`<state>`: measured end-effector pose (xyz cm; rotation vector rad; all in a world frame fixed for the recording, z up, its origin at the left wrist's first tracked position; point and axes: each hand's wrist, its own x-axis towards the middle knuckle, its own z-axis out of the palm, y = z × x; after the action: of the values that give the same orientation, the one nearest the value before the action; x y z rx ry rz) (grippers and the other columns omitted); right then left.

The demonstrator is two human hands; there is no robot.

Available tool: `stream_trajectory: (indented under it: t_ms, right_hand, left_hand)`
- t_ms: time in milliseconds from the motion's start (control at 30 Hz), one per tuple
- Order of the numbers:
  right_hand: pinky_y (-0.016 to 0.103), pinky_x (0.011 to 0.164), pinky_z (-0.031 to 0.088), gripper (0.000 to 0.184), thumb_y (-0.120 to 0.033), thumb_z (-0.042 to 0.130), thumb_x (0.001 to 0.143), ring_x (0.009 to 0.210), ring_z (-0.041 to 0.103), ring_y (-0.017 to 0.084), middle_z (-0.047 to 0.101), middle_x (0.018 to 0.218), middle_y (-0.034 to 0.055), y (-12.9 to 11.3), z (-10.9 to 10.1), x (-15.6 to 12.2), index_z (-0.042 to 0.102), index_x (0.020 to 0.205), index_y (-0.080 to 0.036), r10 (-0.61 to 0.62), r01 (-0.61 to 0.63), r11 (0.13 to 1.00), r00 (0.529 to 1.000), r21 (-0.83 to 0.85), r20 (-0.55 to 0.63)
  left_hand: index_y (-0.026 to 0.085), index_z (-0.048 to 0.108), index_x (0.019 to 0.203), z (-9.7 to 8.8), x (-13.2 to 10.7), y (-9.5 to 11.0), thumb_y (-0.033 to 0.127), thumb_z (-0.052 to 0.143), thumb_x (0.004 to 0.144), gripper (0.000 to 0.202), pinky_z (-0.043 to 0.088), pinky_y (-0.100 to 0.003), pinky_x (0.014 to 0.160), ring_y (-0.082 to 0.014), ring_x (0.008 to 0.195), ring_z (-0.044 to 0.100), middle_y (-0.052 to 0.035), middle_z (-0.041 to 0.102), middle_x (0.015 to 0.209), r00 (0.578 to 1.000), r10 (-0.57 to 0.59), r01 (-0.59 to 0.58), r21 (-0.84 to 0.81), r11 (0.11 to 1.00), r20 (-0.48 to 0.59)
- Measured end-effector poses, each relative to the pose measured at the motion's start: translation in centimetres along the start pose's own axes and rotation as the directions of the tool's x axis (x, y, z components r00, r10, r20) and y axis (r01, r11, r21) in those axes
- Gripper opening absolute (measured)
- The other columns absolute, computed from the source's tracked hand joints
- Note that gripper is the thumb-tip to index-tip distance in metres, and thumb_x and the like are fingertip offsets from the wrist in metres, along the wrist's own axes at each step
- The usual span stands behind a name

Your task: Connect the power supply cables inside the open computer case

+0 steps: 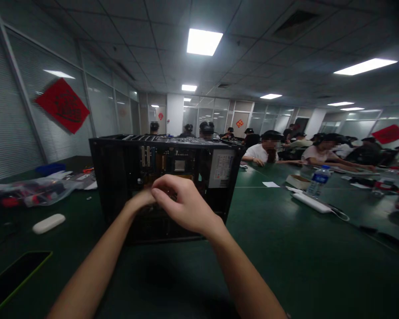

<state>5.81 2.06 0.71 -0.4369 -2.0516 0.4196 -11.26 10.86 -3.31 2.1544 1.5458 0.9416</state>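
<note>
An open black computer case (96, 177) stands on the green table with its inside facing me. A motherboard (154, 157) with slots shows in its upper part, and a power supply (222, 168) with a label sits at the upper right. My left hand (142, 197) reaches into the case, its fingers hidden behind my other hand. In front of the opening, my right hand (189, 206) is closed, thumb and curled index finger close together. Whatever its fingertips hold, if anything, is hidden.
On the left lie a plastic bag (33, 191) of parts, a white oblong case (49, 223) and a dark phone-like slab (16, 279). To the right are a water bottle (318, 180), a white power strip (309, 201) and a paper slip (271, 184). Several people sit around the table beyond.
</note>
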Motion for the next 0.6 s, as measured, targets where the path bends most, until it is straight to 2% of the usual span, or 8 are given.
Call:
stream_trajectory:
  t_ms: [100, 200, 267, 300, 367, 467, 533, 600]
  right_hand:
    - [0.028, 0.077, 0.046, 0.017, -0.028, 0.055, 0.099, 0.083, 0.062, 0.015, 0.069, 0.091, 0.0034, 2.2, -0.8, 0.9, 0.067, 0.098, -0.016, 0.087, -0.083, 0.987, 0.996, -0.134, 0.022]
    - [0.033, 0.089, 0.047, 0.021, -0.026, 0.058, 0.097, 0.101, 0.063, 0.019, 0.069, 0.109, 0.0095, 5.2, -0.6, 0.7, 0.063, 0.114, -0.015, 0.12, -0.12, 0.964, 0.993, -0.237, -0.015]
    - [0.035, 0.095, 0.045, 0.034, -0.026, 0.061, 0.095, 0.111, 0.06, 0.021, 0.065, 0.123, 0.0131, 6.6, -0.5, 0.2, 0.057, 0.127, -0.014, 0.106, -0.086, 0.969, 0.991, -0.232, 0.076]
    - [0.035, 0.094, 0.046, 0.036, -0.026, 0.063, 0.095, 0.111, 0.061, 0.021, 0.066, 0.123, 0.0135, 6.9, -0.5, 0.0, 0.057, 0.128, -0.014, 0.097, -0.064, 0.973, 0.985, -0.224, 0.142]
    - [0.031, 0.085, 0.046, 0.024, -0.026, 0.061, 0.096, 0.097, 0.063, 0.019, 0.07, 0.108, 0.0104, 6.9, -0.7, -0.2, 0.063, 0.115, -0.013, 0.101, -0.048, 0.975, 0.966, -0.217, 0.238]
    - [0.027, 0.072, 0.042, 0.021, -0.024, 0.053, 0.099, 0.076, 0.061, 0.014, 0.07, 0.085, 0.004, 5.6, -1.8, -0.2, 0.07, 0.094, -0.013, 0.133, -0.093, 0.974, 0.974, -0.208, 0.184]
    - [0.026, 0.071, 0.042, 0.02, -0.019, 0.053, 0.097, 0.077, 0.061, 0.013, 0.071, 0.086, 0.003, 4.6, -2.9, -0.2, 0.072, 0.097, -0.013, 0.126, -0.099, 0.978, 0.982, -0.184, 0.142]
    - [0.025, 0.072, 0.043, 0.019, -0.016, 0.056, 0.093, 0.079, 0.062, 0.014, 0.072, 0.091, 0.0029, 3.9, -4.1, -0.5, 0.072, 0.102, -0.014, 0.116, -0.084, 0.984, 0.973, -0.159, 0.201]
  left_hand:
    - [0.013, 0.066, 0.082, -1.3, 0.4, 0.3, 0.038, 0.047, 0.088, 0.032, 0.05, -0.027, 0.057, -0.0172, 0.063, 0.062, -0.005, 0.066, 0.069, 1.0, 0.019, -0.018, -0.065, 0.998, 0.011]
    - [0.014, 0.064, 0.094, -3.2, -0.6, 1.7, 0.048, 0.048, 0.09, 0.039, 0.04, -0.023, 0.044, -0.0118, 0.047, 0.051, -0.0028, 0.065, 0.067, 1.0, 0.01, -0.016, -0.205, 0.979, -0.029]
    - [0.015, 0.061, 0.089, -4.3, -1.8, 3.3, 0.054, 0.054, 0.088, 0.04, 0.035, -0.02, 0.039, -0.0095, 0.042, 0.048, -0.0024, 0.064, 0.065, 0.997, -0.011, -0.012, -0.305, 0.952, -0.076]
    - [0.015, 0.059, 0.086, -4.8, -2.5, 4.1, 0.055, 0.056, 0.087, 0.04, 0.036, -0.019, 0.04, -0.0103, 0.044, 0.053, -0.0028, 0.065, 0.066, 0.994, -0.005, -0.033, -0.338, 0.941, -0.112]
    - [0.016, 0.058, 0.082, -5.4, -3.9, 5.6, 0.055, 0.06, 0.085, 0.039, 0.042, -0.018, 0.045, -0.0135, 0.055, 0.062, -0.0034, 0.066, 0.07, 0.99, 0.028, -0.074, -0.342, 0.937, -0.139]
    - [0.016, 0.063, 0.081, -5.9, -5.6, 7.2, 0.056, 0.061, 0.084, 0.04, 0.044, -0.019, 0.046, -0.0133, 0.054, 0.061, -0.003, 0.066, 0.068, 0.992, 0.09, -0.108, -0.251, 0.962, -0.083]
    - [0.016, 0.067, 0.085, -6.1, -6.6, 7.9, 0.056, 0.06, 0.085, 0.041, 0.047, -0.022, 0.049, -0.0139, 0.054, 0.06, -0.0031, 0.067, 0.068, 0.993, 0.119, -0.122, -0.192, 0.974, -0.025]
    - [0.018, 0.07, 0.091, -6.4, -7.5, 8.4, 0.057, 0.059, 0.085, 0.041, 0.052, -0.025, 0.056, -0.0178, 0.063, 0.065, -0.0043, 0.07, 0.074, 0.992, 0.128, -0.123, -0.159, 0.98, 0.018]
